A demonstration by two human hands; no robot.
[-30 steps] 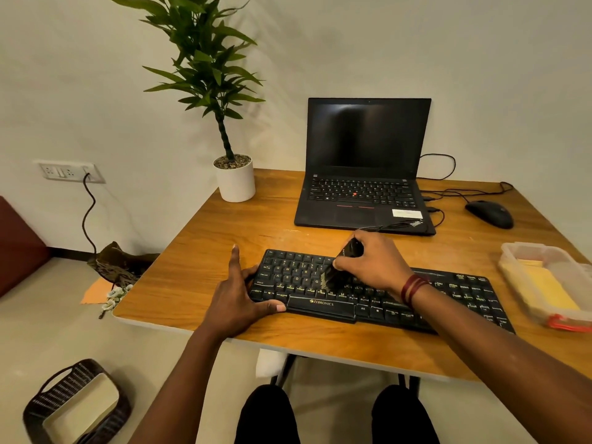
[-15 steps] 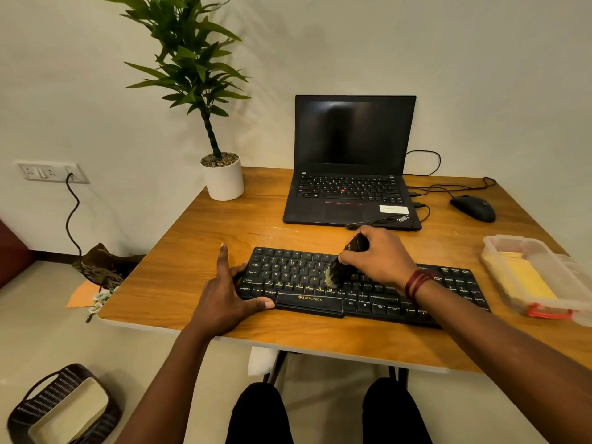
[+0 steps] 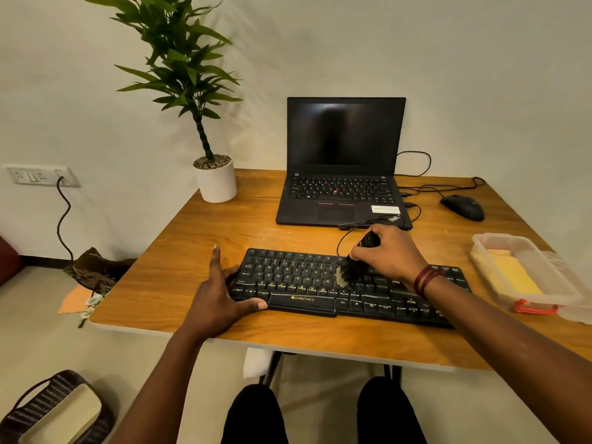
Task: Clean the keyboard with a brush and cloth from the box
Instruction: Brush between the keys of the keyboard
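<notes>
A black keyboard (image 3: 298, 280) lies across the front of the wooden table (image 3: 198, 245). My right hand (image 3: 389, 253) grips a black brush (image 3: 350, 270) whose pale bristle tips rest on the keys near the keyboard's middle. My left hand (image 3: 221, 296) clasps the keyboard's left end, thumb along the front edge and fingers spread on the table. At the right stands a clear plastic box (image 3: 551, 283) with an orange clasp, and a yellow cloth (image 3: 509, 274) lies inside it.
An open black laptop (image 3: 342, 174) sits behind the keyboard, with cables and a black mouse (image 3: 463, 207) to its right. A potted plant (image 3: 215, 179) stands at the table's back left corner. A dark woven basket (image 3: 54, 411) is on the floor at the lower left.
My right hand has swept the brush rightward along the keys, from the left-middle toward the centre. My left hand has kept its hold on the keyboard's left end. The camera view shifted slightly.
</notes>
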